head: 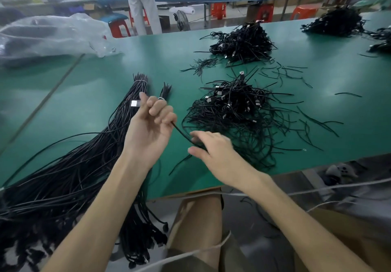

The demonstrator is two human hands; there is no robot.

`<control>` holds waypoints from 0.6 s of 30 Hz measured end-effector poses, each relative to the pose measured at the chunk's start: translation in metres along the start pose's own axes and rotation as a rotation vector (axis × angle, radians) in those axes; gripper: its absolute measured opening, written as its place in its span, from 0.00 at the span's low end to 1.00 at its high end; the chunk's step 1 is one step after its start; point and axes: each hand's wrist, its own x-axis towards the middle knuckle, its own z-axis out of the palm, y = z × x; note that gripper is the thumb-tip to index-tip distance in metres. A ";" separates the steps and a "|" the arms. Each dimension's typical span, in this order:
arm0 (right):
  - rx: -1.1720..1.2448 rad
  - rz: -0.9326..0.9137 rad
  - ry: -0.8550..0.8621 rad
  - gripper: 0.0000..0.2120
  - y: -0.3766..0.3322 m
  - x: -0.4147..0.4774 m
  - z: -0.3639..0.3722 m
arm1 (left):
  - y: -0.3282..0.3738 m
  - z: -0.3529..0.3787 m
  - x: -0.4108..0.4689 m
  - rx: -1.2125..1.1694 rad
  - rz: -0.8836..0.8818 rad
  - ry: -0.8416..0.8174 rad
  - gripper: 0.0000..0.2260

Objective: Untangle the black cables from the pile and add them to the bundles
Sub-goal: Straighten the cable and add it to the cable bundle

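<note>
My left hand [151, 125], raised over the green table [105, 74], is curled round one black cable [181, 131]. The cable's silver connector [135, 103] sticks out past my fingertips to the left. From the underside of that fist the cable runs down and to the right into my right hand [211, 147], seen from the back. Its thumb and forefinger close on the cable, but the hand is blurred and the finer grip cannot be made out.

Just beyond my right hand lies the tangled pile [232, 110] of black cables, with silver plugs showing among the loops. The held cable leads toward its near edge.

To my left the large bundle [84, 161] lies slantwise on the table. Its far end is bound with a white tie [140, 80] and its near end hangs over the table edge. The small bundle [165, 90] lies just beside its far end, partly behind my left fingers.

Farther back are a second pile [241, 40] and a third pile [338, 21], with loose black strips [285, 73] scattered between and around them. A clear plastic bag [53, 36] rests at the far left — behind it a person [141, 2] stands at another bench.
</note>
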 end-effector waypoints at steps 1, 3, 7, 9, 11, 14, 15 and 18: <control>0.144 -0.005 0.009 0.14 -0.002 0.004 0.007 | 0.001 0.002 -0.002 0.038 -0.059 -0.056 0.21; 0.298 -0.035 0.057 0.12 0.001 0.007 0.012 | 0.009 0.001 -0.010 0.210 -0.169 -0.175 0.21; 0.171 -0.125 -0.047 0.11 0.012 0.012 -0.006 | 0.036 -0.012 -0.031 0.827 -0.382 -0.348 0.20; 0.112 -0.107 -0.155 0.15 0.014 0.014 -0.018 | 0.036 -0.015 -0.037 1.253 -0.444 -0.421 0.23; 0.133 -0.095 -0.156 0.21 0.012 0.016 -0.024 | 0.025 -0.017 -0.039 1.543 -0.472 -0.457 0.22; 0.207 -0.105 -0.067 0.26 0.002 0.021 -0.028 | 0.003 -0.027 -0.036 1.883 -0.348 -0.352 0.15; 0.219 -0.118 -0.029 0.28 -0.002 0.023 -0.029 | -0.001 -0.032 -0.033 1.929 -0.263 -0.278 0.13; 0.336 -0.152 0.055 0.28 -0.012 0.024 -0.023 | -0.006 -0.042 -0.025 1.638 0.001 -0.151 0.13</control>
